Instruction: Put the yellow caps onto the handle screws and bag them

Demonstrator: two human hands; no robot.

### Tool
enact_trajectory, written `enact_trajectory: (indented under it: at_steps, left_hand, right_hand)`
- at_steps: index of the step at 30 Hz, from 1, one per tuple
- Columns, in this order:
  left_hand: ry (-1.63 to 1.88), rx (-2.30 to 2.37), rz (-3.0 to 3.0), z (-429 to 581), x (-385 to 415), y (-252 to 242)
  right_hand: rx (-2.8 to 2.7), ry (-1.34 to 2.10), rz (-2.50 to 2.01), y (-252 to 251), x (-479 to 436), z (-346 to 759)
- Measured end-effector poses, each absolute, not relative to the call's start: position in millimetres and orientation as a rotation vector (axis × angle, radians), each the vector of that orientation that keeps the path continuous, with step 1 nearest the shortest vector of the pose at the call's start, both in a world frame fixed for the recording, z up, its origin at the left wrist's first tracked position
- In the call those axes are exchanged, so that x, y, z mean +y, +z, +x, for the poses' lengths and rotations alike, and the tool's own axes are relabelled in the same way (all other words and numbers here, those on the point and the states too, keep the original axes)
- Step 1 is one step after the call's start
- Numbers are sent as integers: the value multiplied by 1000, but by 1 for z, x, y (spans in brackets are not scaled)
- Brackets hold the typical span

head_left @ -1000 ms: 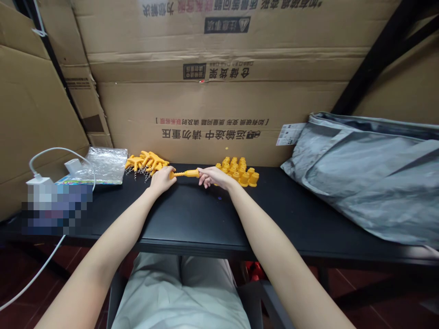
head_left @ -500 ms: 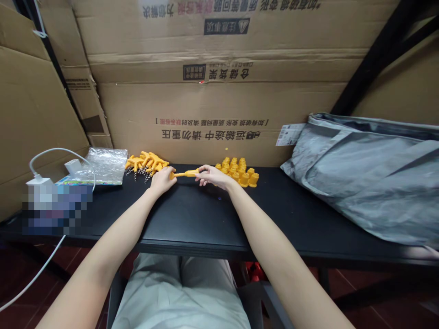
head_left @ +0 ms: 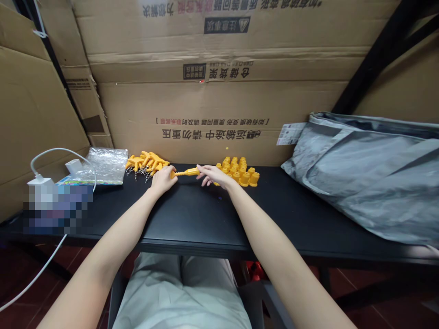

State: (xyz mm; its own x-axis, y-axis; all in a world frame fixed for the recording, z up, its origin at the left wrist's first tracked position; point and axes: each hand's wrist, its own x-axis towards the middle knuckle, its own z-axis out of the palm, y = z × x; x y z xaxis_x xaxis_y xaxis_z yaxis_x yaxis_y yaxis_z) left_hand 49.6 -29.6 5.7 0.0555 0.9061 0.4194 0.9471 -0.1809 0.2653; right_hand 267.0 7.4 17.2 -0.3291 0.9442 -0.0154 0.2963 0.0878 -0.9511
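Note:
A yellow plastic piece with a threaded shaft and a cap on its end (head_left: 187,172) is held between both hands over the black table (head_left: 192,214). My left hand (head_left: 163,178) is closed around its left end. My right hand (head_left: 213,175) pinches the cap end with thumb and fingertips. A pile of yellow T-shaped handles with metal screws (head_left: 147,162) lies just left of my left hand. A cluster of yellow caps (head_left: 240,171) stands right behind my right hand.
Cardboard boxes (head_left: 212,91) wall off the back and left. A clear plastic bag (head_left: 103,164) and a white charger with cable (head_left: 39,183) lie at the left. A large grey bag (head_left: 370,173) covers the table's right side.
My right hand's fingers have shifted slightly on the cap end, turning around it. The left hand has stayed put.

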Motion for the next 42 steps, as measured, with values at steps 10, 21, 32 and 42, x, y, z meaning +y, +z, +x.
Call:
enact_trajectory:
  at_steps: [10, 21, 32, 42]
  left_hand:
    - [-785, -1950, -2242, 46, -29, 5]
    - [-784, -1950, -2238, 48, -28, 4]
    - [-785, -1940, -2240, 50, -29, 5]
    - [-796, -1937, -2230, 49, -27, 4]
  right_hand:
    - [-1781, 1208, -1176, 12, 7, 266]
    - [-1780, 1191, -1081, 10, 10, 269]
    - [-1825, 1125, -1296, 15, 6, 263]
    - [-1780, 1194, -1121, 12, 8, 269]
